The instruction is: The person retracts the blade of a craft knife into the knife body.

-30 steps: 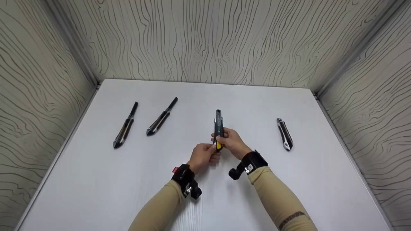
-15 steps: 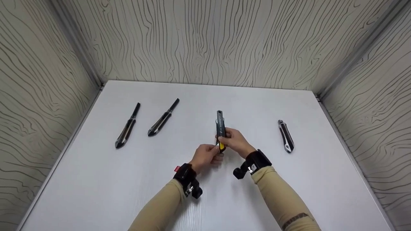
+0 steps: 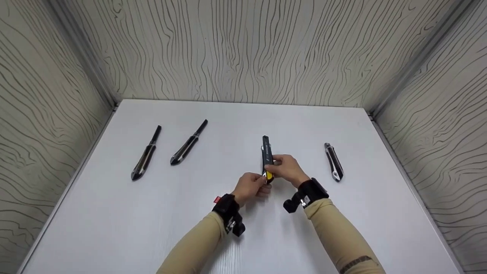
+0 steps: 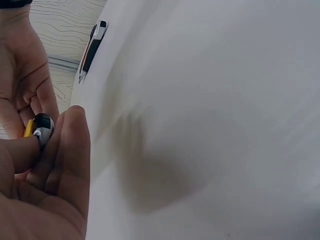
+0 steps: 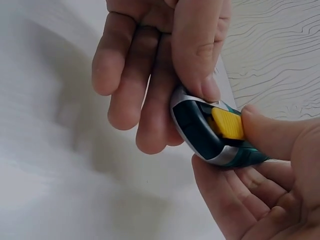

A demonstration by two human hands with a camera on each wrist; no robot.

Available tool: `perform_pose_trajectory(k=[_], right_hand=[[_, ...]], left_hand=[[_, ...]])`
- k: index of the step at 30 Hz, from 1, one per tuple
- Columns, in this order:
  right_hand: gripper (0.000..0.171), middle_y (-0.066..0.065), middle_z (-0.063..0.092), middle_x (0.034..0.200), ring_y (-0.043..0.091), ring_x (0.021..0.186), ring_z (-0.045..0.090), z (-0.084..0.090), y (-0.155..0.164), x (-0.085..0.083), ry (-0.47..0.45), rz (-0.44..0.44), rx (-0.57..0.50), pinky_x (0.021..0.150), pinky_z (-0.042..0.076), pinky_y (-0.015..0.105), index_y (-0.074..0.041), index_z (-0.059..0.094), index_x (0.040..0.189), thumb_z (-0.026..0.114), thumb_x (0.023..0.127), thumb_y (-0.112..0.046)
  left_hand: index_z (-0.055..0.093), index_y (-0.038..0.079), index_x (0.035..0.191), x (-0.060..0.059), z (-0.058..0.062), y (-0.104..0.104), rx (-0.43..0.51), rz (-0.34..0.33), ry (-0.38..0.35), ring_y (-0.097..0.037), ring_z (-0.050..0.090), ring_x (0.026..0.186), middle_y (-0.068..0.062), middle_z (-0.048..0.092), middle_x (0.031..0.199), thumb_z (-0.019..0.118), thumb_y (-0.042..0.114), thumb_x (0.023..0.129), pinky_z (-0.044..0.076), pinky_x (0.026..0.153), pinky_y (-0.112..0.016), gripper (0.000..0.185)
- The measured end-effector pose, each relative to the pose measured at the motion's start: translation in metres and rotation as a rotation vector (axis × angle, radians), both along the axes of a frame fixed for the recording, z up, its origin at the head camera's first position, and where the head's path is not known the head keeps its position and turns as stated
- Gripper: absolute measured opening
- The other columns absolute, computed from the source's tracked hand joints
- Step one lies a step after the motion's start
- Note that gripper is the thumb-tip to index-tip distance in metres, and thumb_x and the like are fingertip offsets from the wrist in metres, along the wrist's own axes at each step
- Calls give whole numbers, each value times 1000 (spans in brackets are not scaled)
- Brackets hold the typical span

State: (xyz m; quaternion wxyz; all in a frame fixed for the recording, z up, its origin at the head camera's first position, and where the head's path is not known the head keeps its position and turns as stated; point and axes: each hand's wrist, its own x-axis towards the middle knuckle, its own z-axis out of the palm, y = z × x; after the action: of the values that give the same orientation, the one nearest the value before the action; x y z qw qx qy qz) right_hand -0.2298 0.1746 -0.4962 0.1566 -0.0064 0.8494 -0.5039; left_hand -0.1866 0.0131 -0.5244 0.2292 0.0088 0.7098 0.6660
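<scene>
A dark green box cutter [image 3: 267,154] with a yellow slider [image 5: 228,124] and silver trim is held over the middle of the white table. My left hand [image 3: 249,186] pinches its near end between thumb and fingers. My right hand [image 3: 287,168] grips it from the right side, its thumb against the yellow slider and its fingers beneath. The far end of the cutter points away from me. In the left wrist view, the cutter's butt end [image 4: 44,125] shows between both hands, and the rest of it is hidden.
Two dark knives, one at far left [image 3: 144,161] and another [image 3: 184,149] nearer the middle, lie on the white table [image 3: 114,213]. A third, shorter one [image 3: 334,161] lies at right. Wood-grain-patterned walls [image 3: 236,49] enclose the back and sides.
Both hands have shifted slightly to the right with the box cutter, keeping the same grip. The knives on the table have stayed in place. The head view has moved a little.
</scene>
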Motion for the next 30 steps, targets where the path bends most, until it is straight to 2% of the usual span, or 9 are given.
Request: perform_pose_trajectory(k=[7,11,17,24,30], right_hand=[[45,16,70,107,16,83,68,5,18,4,-23,-33,68,78,59,31,0,59,130,69,90,-18],[48,17,70,104,16,80,68,6,29,5,-35,-30,66,75,60,31,3,56,131,69,89,-16],[48,19,68,102,16,79,67,4,43,5,-47,-52,62,74,60,29,8,55,129,69,88,-13],[51,22,68,107,16,80,67,3,61,8,-74,-89,63,75,60,29,11,52,130,70,88,-12],[57,26,65,117,16,84,68,4,79,10,-120,-124,77,78,60,31,13,44,136,68,90,-12]], left_hand=[[68,-7,107,-2,-1,20,-33,-30,8,-24,74,82,-19,74,96,48,14,102,62,74,-33,29],[69,-8,104,-3,-2,31,-45,-39,39,-27,74,81,-19,74,92,49,13,101,62,72,-33,28],[69,-7,105,-1,-2,46,-70,-54,37,-24,73,78,-15,75,89,49,14,101,62,70,-33,29],[70,-5,102,-1,-2,65,-106,-79,36,-18,70,70,-14,74,87,49,16,102,61,68,-31,29],[70,-3,99,-3,-4,84,-156,-125,53,-16,67,65,-13,74,85,50,17,102,60,63,-30,28]])
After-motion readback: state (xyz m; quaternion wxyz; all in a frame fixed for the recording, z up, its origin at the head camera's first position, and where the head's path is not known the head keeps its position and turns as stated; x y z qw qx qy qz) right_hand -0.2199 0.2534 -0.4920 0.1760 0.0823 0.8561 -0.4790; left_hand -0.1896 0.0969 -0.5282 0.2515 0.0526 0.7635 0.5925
